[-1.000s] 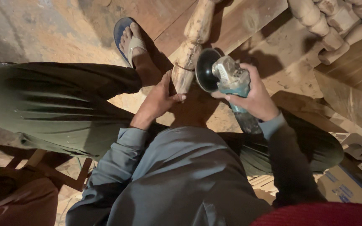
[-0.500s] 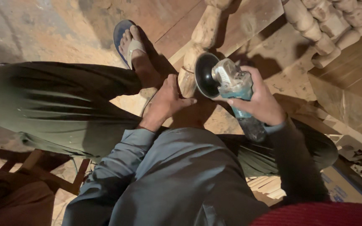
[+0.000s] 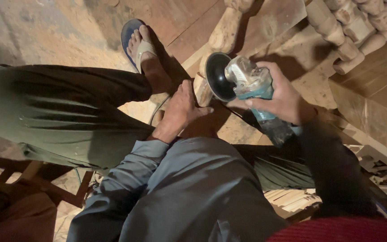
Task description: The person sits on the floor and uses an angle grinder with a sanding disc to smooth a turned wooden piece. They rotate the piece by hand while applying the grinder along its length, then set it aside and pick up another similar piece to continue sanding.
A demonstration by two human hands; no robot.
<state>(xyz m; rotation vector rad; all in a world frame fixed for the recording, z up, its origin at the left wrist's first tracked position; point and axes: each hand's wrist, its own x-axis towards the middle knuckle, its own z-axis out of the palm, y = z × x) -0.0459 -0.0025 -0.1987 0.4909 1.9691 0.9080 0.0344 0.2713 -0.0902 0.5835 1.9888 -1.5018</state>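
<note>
- Far left: green trouser leg (image 3: 59, 112) stretched across a dusty floor (image 3: 45, 36), sawdust all over.
- Bare foot in a blue sandal (image 3: 133, 38), planted near the top, just left of the wood.
- Left hand (image 3: 182, 110) wrapped round the lower end of a turned wooden post (image 3: 222, 33), fingers curled on it, thumb out toward the grinder.
- Post itself lying at a slant, running up and right from that hand to the top edge.
- Right hand (image 3: 283, 98) gripping an angle grinder (image 3: 247, 83) tight by its teal body, dark disc facing left and sitting right against the post, just beside the left thumb.
- Top right: pile of more carved posts (image 3: 359, 27) on wooden boards (image 3: 377, 85).
- Bottom: grey shirt sleeves, bit of red cloth (image 3: 346, 228) in the corner.
</note>
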